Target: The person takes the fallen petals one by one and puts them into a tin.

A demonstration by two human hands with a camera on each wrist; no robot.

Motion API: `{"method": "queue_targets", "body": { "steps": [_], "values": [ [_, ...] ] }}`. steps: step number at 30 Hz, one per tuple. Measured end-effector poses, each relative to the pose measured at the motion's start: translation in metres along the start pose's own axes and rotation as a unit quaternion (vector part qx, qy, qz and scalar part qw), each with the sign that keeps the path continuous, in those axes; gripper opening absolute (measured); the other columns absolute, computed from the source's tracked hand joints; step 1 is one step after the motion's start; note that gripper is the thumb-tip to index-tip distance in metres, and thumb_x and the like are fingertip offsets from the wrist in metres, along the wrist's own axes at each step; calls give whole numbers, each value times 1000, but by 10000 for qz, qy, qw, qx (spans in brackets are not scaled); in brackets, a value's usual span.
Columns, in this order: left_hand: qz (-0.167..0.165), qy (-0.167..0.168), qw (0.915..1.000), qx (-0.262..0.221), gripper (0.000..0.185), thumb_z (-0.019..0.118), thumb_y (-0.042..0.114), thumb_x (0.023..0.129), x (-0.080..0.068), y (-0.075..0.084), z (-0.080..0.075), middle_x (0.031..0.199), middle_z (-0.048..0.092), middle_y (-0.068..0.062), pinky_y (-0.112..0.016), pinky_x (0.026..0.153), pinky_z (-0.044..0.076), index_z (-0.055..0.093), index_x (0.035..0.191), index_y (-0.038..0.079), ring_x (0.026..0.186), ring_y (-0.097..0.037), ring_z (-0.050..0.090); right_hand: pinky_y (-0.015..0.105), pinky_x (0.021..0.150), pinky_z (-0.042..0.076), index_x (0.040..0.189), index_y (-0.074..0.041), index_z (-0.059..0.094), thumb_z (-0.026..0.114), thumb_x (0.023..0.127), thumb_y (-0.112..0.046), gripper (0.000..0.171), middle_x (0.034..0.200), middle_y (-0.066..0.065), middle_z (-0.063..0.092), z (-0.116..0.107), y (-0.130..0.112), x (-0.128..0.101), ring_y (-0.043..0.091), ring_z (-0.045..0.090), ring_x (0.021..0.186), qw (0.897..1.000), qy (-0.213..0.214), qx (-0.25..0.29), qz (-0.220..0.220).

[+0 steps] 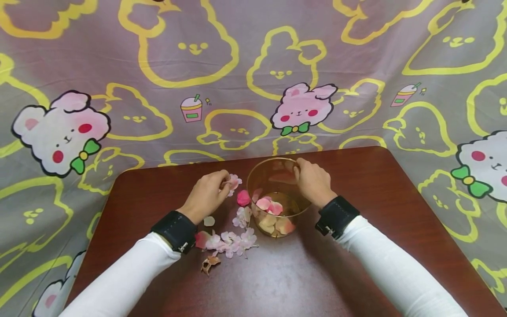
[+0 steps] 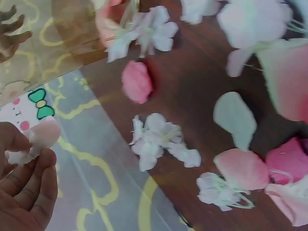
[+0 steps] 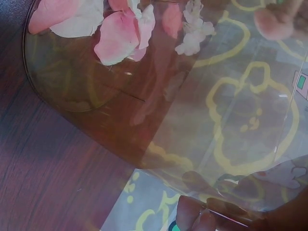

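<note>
A large cloth backdrop (image 1: 245, 66), printed with yellow outlines and pink rabbit figures, is hung behind and around the scene. In front of it a dark red-brown table (image 1: 356, 198) is seen.

Near the middle of the table a clear amber glass bowl (image 1: 277, 198) is stood upright. Several pink and cream petals (image 1: 273, 215) are lain in its bottom. The far right part of its rim is gripped by the right hand (image 1: 313, 181); the fingers are curled over the edge, and in the right wrist view fingertips (image 3: 192, 216) are seen pressed against the glass wall (image 3: 216, 120).

The left hand (image 1: 207, 193) is held just left of the bowl, above the table. A pale pink flower (image 1: 233, 181) is pinched between its thumb and curled fingers; in the left wrist view the same flower (image 2: 36, 142) is seen at the fingertips (image 2: 29, 187).

Between the left forearm and the bowl a loose cluster of pale blossoms (image 1: 231, 242) is spread on the table. A bright pink petal (image 1: 243, 198) is lain just beside the bowl's wall. A single pale petal (image 1: 208, 221) is placed near the left wrist. A small brown dried piece (image 1: 209, 264) is found nearest to the front edge.

Both forearms are covered by white sleeves (image 1: 130, 273), and a black strap (image 1: 176, 230) is worn on each wrist.
</note>
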State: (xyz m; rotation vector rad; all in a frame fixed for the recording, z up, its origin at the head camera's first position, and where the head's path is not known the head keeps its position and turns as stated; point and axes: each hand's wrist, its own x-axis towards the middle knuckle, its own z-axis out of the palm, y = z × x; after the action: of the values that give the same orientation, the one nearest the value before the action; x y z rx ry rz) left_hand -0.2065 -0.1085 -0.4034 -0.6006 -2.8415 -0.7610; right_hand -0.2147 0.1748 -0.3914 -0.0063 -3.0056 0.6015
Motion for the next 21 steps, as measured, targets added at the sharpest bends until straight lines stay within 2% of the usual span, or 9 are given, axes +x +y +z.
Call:
{"method": "queue_targets", "body": {
  "steps": [3, 7, 14, 21],
  "values": [
    [60, 139, 9998, -148, 10, 68, 13, 96, 3, 5, -5, 87, 68, -9, -33, 68, 50, 65, 102, 6, 76, -21, 58, 39, 57, 42, 97, -11, 61, 53, 104, -26, 18, 74, 7, 58, 0, 0, 0, 29, 63, 72, 10000, 11, 8, -13],
    [161, 331, 9989, -275, 10, 68, 14, 96, 4, 15, -7, 92, 70, -10, -37, 73, 54, 65, 102, 7, 80, -22, 61, 39, 56, 41, 98, -10, 61, 52, 104, -25, 18, 75, 8, 59, 0, 1, 0, 29, 62, 71, 10000, 10, 8, -30],
    [438, 739, 9960, -229, 11, 68, 13, 95, 4, 31, -8, 95, 70, -11, -42, 80, 57, 66, 102, 5, 84, -25, 65, 40, 56, 42, 100, -11, 61, 52, 104, -26, 18, 77, 9, 62, 0, 1, 2, 30, 64, 73, 10000, 12, -32, -33],
    [719, 956, 9923, -321, 11, 70, 9, 93, 2, 45, -8, 94, 69, -10, -40, 79, 57, 66, 101, 4, 84, -24, 65, 38, 57, 41, 100, -10, 61, 52, 105, -26, 19, 77, 8, 60, 1, 1, 1, 29, 62, 72, 10000, -37, 22, -26]
  ]
}}
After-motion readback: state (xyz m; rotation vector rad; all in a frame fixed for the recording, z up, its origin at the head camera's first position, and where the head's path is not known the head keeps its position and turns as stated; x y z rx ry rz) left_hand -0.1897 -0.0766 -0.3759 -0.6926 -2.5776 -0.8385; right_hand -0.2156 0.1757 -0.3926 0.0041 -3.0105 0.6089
